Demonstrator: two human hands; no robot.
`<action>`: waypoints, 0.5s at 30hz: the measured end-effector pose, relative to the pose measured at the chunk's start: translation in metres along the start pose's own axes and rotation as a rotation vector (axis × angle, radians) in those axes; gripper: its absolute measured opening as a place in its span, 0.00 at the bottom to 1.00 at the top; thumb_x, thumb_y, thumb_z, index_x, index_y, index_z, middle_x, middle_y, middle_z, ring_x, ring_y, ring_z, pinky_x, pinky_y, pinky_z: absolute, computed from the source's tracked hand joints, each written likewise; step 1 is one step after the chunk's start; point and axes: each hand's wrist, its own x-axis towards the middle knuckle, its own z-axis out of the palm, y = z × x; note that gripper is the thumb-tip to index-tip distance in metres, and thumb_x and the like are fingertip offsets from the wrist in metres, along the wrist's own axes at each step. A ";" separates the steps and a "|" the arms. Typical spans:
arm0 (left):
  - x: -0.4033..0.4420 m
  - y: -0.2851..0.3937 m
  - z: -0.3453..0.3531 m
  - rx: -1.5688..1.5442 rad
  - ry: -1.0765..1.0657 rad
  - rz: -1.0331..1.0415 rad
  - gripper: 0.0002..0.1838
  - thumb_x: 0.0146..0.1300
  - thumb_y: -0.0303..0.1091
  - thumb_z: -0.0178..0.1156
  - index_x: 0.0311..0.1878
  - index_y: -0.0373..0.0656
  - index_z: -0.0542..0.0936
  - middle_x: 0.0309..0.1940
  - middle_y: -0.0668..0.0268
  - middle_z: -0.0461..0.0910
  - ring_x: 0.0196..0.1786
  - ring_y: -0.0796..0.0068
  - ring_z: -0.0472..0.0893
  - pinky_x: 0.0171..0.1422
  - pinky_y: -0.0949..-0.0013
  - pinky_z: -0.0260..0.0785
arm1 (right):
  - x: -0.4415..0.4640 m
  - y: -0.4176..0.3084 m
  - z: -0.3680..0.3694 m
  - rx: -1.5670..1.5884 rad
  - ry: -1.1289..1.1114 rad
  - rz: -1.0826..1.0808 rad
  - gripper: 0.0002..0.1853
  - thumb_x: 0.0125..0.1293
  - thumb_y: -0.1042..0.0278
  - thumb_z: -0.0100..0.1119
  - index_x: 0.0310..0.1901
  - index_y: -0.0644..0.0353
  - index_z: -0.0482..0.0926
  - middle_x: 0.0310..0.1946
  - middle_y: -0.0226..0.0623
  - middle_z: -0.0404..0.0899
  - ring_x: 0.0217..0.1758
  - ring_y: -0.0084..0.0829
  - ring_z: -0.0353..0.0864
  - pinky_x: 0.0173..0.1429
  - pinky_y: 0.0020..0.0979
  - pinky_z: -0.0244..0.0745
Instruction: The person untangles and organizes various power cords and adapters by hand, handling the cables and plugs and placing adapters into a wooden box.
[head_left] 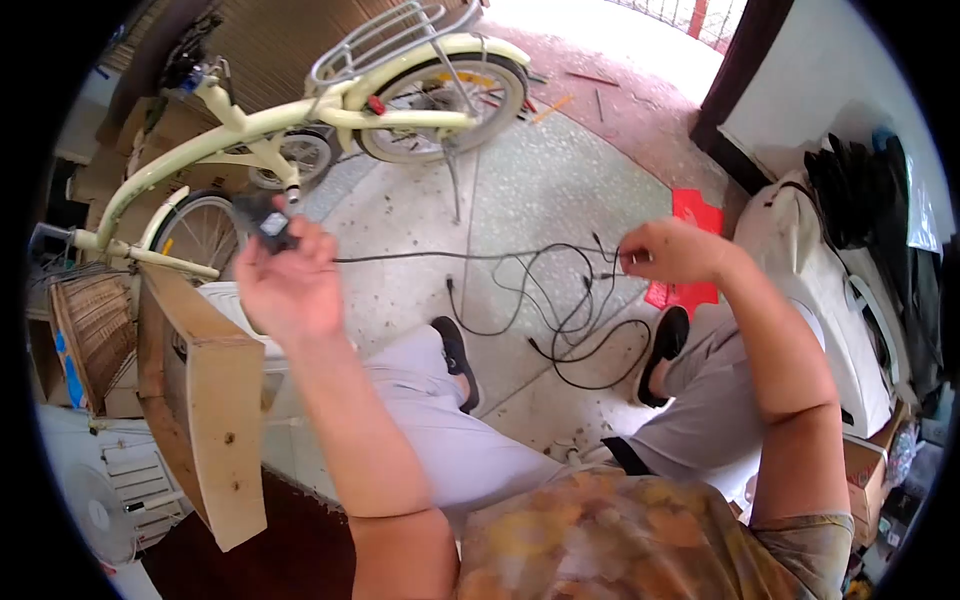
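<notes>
On the left, my left hand [290,285] is raised with its fingers closed around a black power adapter [264,222] that bears a pale label. A black cable [430,255] stretches from beside that hand across to my right hand [672,252], whose fingers pinch it. Below and between my hands, a loose tangle of thin black cables [565,325] hangs or lies over the floor, with several plug ends showing. Whether all these cables join the adapter cannot be made out.
A cream bicycle [240,130] stands at the upper left. A wooden drawer-like box [228,430] is beside my left forearm. Red sheets [700,215] lie on the floor beyond my right hand. A white covered object [790,240] stands at right, and pencil-like sticks [553,108] lie near the doorway.
</notes>
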 end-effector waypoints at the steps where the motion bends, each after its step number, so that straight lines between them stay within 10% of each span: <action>1: -0.001 0.003 -0.001 -0.002 -0.014 0.019 0.22 0.53 0.36 0.44 0.48 0.28 0.65 0.28 0.60 0.62 0.26 0.72 0.57 0.28 0.72 0.51 | -0.002 0.003 -0.003 0.007 -0.014 0.015 0.06 0.49 0.69 0.53 0.28 0.62 0.75 0.21 0.42 0.74 0.26 0.36 0.74 0.32 0.31 0.68; 15: 0.012 0.046 -0.046 -0.024 0.079 0.153 0.21 0.54 0.37 0.43 0.45 0.28 0.64 0.28 0.61 0.60 0.26 0.74 0.56 0.28 0.73 0.50 | -0.041 0.062 -0.048 -0.255 0.486 0.303 0.08 0.48 0.70 0.50 0.28 0.64 0.76 0.25 0.50 0.74 0.31 0.47 0.73 0.36 0.37 0.68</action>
